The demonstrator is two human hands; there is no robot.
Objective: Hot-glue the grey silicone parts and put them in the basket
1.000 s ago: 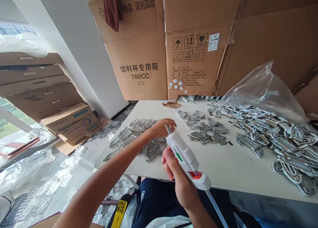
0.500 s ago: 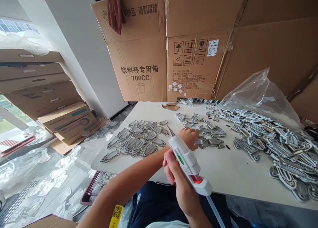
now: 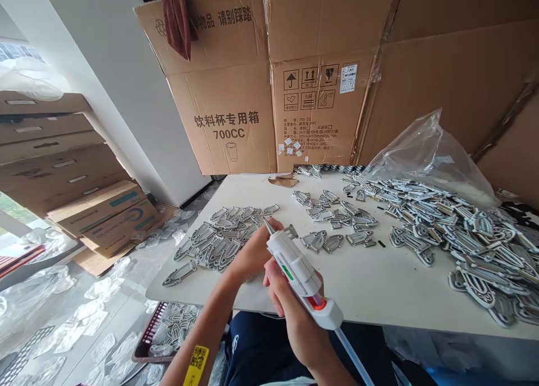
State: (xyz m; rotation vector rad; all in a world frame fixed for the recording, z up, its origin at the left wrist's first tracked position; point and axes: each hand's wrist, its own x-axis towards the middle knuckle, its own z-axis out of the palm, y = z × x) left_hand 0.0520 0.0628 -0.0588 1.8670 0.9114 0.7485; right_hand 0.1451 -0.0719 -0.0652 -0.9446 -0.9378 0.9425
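The right hand (image 3: 290, 316) is clenched around the pistol grip of a white glue gun (image 3: 292, 268), its nozzle (image 3: 266, 224) tilted up and left and its clear cord (image 3: 353, 358) trailing down past the table edge. The nozzle tip sits at the fingers (image 3: 274, 225) of the left hand (image 3: 252, 254). These curl toward a grey patch (image 3: 290, 231) whose end pokes out just behind the gun, but the gun and hand hide most of it, so I cannot tell whether they are pinching it. The hands work over the near edge of a white table (image 3: 379, 288), beside a spread of similar patches (image 3: 214, 243) to the left. A smaller cluster (image 3: 337, 217) lies mid-table, and a deep heap (image 3: 463, 234) sits to the right, below a clear plastic bag (image 3: 421, 150). Behind the table stand printed cartons (image 3: 227, 88) with a red cloth (image 3: 177, 24) hanging over the top edge. Flattened boxes (image 3: 54, 145) are stacked against the wall on the left, and loose plastic wrappers (image 3: 84, 324) cover the floor, near a tray (image 3: 145, 341) holding more patches.
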